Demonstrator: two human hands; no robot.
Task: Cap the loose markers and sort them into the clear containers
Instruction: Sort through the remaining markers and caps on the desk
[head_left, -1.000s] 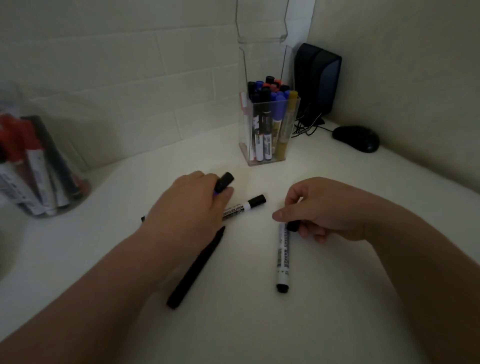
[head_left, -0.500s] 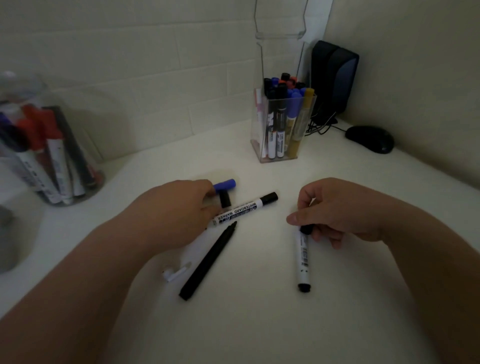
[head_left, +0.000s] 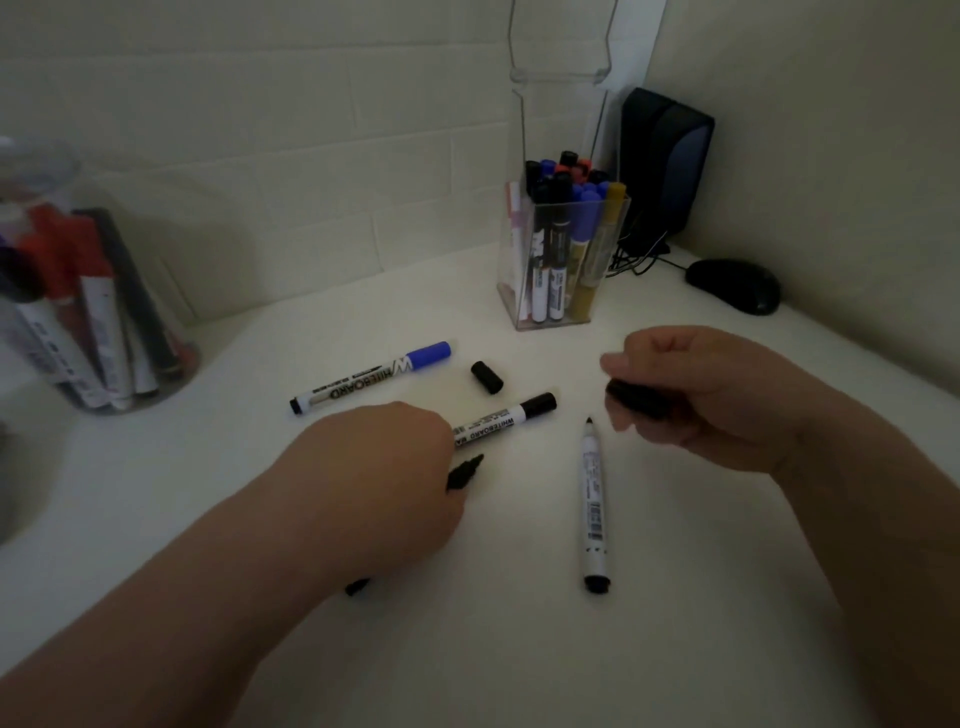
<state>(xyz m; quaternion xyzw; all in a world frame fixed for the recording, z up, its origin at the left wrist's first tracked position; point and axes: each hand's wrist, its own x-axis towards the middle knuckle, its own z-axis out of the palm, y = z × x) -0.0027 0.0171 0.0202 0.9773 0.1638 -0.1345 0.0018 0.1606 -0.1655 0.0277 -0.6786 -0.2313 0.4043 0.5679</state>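
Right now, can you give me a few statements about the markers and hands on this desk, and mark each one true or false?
1. The right hand holds a black cap. True.
2. The white marker beside it is capped. False: its tip is bare.
3. The blue-capped whiteboard marker stands in the square clear container. False: it lies on the desk, outside the container.
4. A loose cap lies on the desk, touched by neither hand. True.
5. The left hand grips an all-black marker. True.
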